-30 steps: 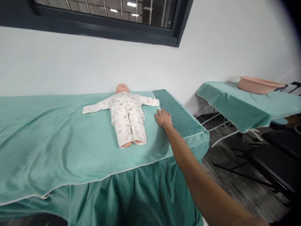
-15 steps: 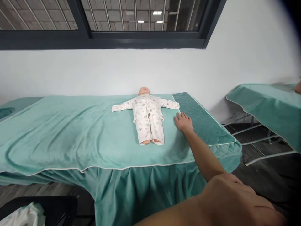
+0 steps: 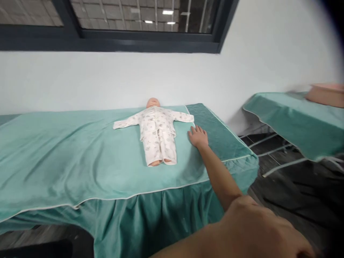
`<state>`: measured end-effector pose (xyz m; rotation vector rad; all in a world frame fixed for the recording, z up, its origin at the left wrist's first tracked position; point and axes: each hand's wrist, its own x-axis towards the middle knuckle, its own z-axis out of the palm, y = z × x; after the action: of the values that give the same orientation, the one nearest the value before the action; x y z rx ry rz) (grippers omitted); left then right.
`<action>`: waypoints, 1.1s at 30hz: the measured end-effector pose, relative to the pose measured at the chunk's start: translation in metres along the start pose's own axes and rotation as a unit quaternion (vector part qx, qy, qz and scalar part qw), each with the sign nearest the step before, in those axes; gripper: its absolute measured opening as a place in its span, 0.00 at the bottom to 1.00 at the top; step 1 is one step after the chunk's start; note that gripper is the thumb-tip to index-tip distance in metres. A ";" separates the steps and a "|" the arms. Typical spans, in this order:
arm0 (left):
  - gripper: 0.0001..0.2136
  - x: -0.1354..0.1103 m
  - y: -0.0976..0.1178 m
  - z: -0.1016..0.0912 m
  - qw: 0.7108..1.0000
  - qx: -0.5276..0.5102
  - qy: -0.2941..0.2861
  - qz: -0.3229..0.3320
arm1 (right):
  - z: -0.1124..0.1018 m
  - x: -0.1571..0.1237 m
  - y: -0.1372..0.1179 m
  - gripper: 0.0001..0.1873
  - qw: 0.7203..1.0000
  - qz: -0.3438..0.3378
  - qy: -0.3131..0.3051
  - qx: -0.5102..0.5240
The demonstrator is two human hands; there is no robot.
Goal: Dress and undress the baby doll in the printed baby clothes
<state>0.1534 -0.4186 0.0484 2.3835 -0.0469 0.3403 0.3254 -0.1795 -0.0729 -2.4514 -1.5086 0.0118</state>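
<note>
A baby doll (image 3: 158,125) in white printed pyjamas lies on its back on the bed, arms spread out to the sides. My right hand (image 3: 198,137) rests palm down on the light green cover (image 3: 107,168), its fingers apart and nothing held. It is just below the doll's sleeve cuff on the right, close to it but apart from the legs. Large and near the camera, my left hand (image 3: 266,229) reaches across in front of my right upper forearm. Its fingers are blurred and turned away, so their grip is hidden.
A darker quilted strip (image 3: 215,132) covers the bed's right end. Another green-covered bed (image 3: 295,122) stands at the right, with a pink basin (image 3: 326,95) on it and metal bars (image 3: 285,166) below. A dark-framed window (image 3: 150,44) is above; a black object (image 3: 40,249) shows at the lower left.
The view has swung to the right, so the bed and doll sit further left and the pink basin shows more. My right hand stays on the cover; my left hand remains near my right arm.
</note>
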 end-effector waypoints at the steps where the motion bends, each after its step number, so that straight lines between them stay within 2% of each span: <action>1: 0.12 0.003 -0.001 -0.005 1.000 -0.009 -0.004 -0.001 | -0.001 0.001 0.000 0.32 1.000 0.000 0.000 -0.003; 3: 0.14 0.011 -0.005 -0.019 0.999 -0.035 -0.039 -0.008 | -0.003 0.004 0.000 0.32 1.000 0.000 0.004 -0.010; 5: 0.16 0.023 -0.014 -0.035 0.989 -0.081 -0.120 -0.008 | -0.005 0.007 0.001 0.32 1.000 -0.001 0.007 -0.016; 8: 0.15 0.044 -0.027 -0.055 0.960 -0.155 -0.232 0.008 | -0.006 0.010 0.002 0.32 1.000 -0.006 0.007 -0.017; 11: 0.13 0.062 -0.035 -0.064 0.932 -0.194 -0.307 0.019 | -0.008 0.010 0.002 0.32 1.000 -0.012 0.006 -0.010; 15: 0.11 0.076 -0.039 -0.066 0.901 -0.223 -0.372 0.001 | -0.007 0.011 0.003 0.32 1.000 -0.016 0.002 -0.001; 18: 0.11 0.081 -0.039 -0.066 0.889 -0.226 -0.397 -0.012 | -0.007 0.012 0.004 0.32 1.000 -0.014 0.001 0.002; 27: 0.12 0.082 -0.042 -0.062 0.880 -0.236 -0.412 -0.022 | -0.005 0.012 0.004 0.32 1.000 -0.011 0.003 0.004; 33: 0.17 0.084 -0.043 -0.073 0.878 -0.196 -0.437 0.004 | -0.005 0.012 0.004 0.32 1.000 -0.008 0.007 0.005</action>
<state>0.2234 -0.3331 0.0935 1.9419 -0.4921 -0.7057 0.3347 -0.1717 -0.0677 -2.4267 -1.5198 -0.0014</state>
